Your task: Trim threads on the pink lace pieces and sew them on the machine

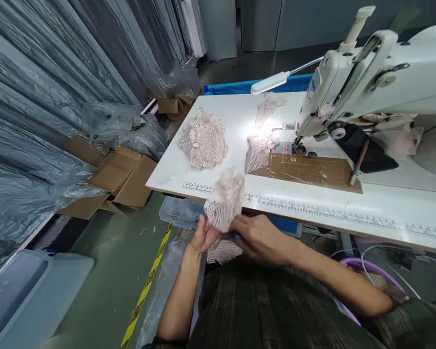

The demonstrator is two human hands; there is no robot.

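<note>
- The held lace piece, pale pink and openwork, is between the two hands at the front edge of the white desk; its upper part overlaps the desk edge.
- The left hand is partly curled with its palm showing, at the lower left of the held lace piece; its fingers run behind the fabric, so whether they pinch it cannot be told.
- The right hand is closed, its curled fingers gripping the lower right edge of the same piece. A small blue item shows at these fingers, too small to identify.
- More lace lies just below the hands, near the person's dark shirt.
- A lace pile sits on the left part of the desk.
- Another lace piece lies beside the needle area of the white sewing machine, touching a brown strip. A further lace scrap lies behind it.
- A tool with a brown handle rests at the strip's right end.
- A white lamp hangs over the far side of the desk.
- Ruler markings run along the front edge.
</note>
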